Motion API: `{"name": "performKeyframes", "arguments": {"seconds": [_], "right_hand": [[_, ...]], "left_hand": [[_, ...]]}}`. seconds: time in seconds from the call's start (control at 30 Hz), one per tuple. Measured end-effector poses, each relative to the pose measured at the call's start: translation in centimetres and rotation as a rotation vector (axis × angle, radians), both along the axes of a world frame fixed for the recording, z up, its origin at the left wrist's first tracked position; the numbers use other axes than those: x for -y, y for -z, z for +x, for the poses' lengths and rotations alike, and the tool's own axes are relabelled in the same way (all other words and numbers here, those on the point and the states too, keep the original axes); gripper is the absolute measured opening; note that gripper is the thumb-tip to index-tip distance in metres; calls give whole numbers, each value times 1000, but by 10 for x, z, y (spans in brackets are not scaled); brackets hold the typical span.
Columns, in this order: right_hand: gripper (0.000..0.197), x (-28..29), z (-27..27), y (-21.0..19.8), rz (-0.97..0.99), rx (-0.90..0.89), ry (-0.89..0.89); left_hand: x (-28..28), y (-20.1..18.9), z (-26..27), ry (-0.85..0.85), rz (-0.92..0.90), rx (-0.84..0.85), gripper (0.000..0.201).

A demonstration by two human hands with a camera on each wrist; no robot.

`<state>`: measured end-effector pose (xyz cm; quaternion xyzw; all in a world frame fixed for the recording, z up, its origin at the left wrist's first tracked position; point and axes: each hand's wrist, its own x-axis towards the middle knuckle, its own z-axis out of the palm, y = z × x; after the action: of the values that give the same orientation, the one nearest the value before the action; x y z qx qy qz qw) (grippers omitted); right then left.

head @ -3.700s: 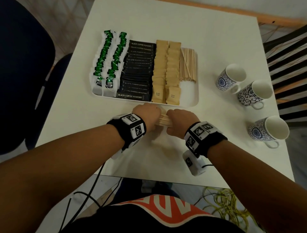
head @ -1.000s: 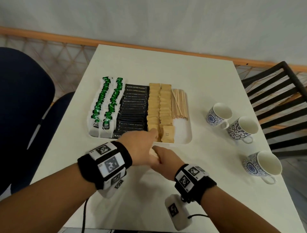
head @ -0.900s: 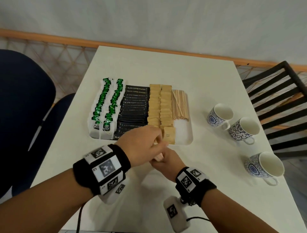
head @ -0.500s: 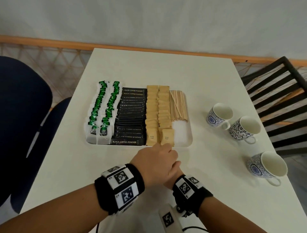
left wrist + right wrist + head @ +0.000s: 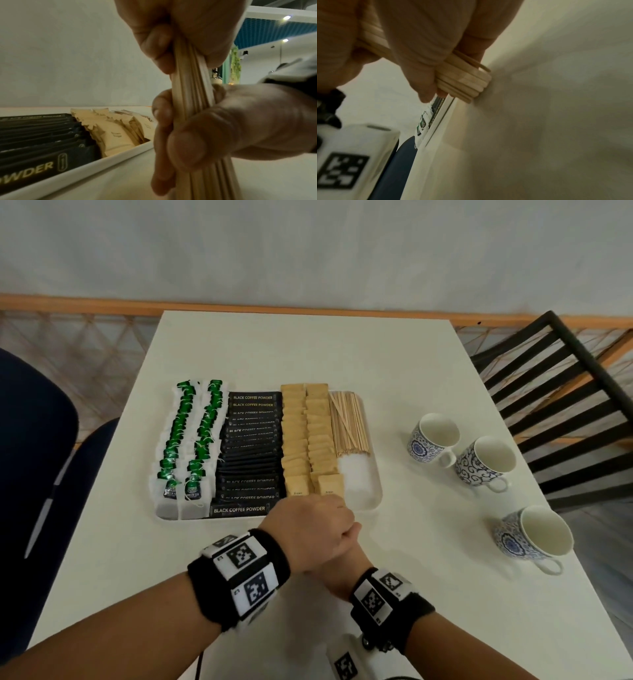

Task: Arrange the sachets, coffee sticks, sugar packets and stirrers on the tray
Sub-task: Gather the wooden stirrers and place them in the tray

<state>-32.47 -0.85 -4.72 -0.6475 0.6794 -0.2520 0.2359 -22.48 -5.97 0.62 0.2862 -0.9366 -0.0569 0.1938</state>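
We've got the stirrer bundle [image 5: 192, 108] upright on the tabletop [image 5: 428, 559], left hand [image 5: 313, 534] clenched round its top and right hand [image 5: 223, 128] gripping below, just short of the tray [image 5: 375, 501]; risk: loosening either grip fans sticks out.

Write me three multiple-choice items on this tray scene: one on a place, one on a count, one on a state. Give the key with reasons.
1. Where is the bare patch of the tray?
A. near right corner, below the stirrers
B. under the tea bags
C. far left corner

2. How many cups stand on the table?
A. two
B. three
C. five

3. What are the hands doing?
A. resting flat
B. lifting a cup
C. both gripping one bundle of sticks

Key: 1 A, white floor shows only there. 2 B, cups at and. 3 C, the left hand and right hand curl round the bundle in the left wrist view.
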Motion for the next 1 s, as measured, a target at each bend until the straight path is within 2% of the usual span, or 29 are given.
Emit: {"name": "performKeyframes", "arguments": {"seconds": [0.03, 0.1, 0.2, 0.33, 0.43, 0.57, 0.67, 0.73, 0.87, 1.0], "right_hand": [[5, 2, 1, -4, -1, 15, -55], [19, 2, 0, -15, 101, 161, -111], [42, 12, -9, -23, 34, 77, -22], [33, 33, -26, -36, 22, 30, 31], [39, 50, -47, -41, 57, 76, 111], [22, 74, -72, -35, 56, 195, 228], [19, 85, -83, -26, 66, 222, 244], [19, 89, -86, -18, 69, 225, 246], [24, 89, -85, -3, 131, 157, 222], [23, 86, -83, 0, 166, 47, 197]], "left_hand": [[4, -3, -1, -11, 47, -1, 35], [15, -12, -3, -56, 116, -5, 35], [32, -24, -8, -91, 195, -2, 38], [53, -44, -24, -25, 245, -67, 40], [72, -55, -40, -14, 387, -106, 43], [99, -50, -58, -65, 597, -224, 34], [112, -43, -72, -45, 674, -176, 34], [118, -36, -78, -25, 682, -146, 34], [121, -16, -80, -18, 655, -87, 17], [118, -2, -79, -22, 618, -57, 20]]}}
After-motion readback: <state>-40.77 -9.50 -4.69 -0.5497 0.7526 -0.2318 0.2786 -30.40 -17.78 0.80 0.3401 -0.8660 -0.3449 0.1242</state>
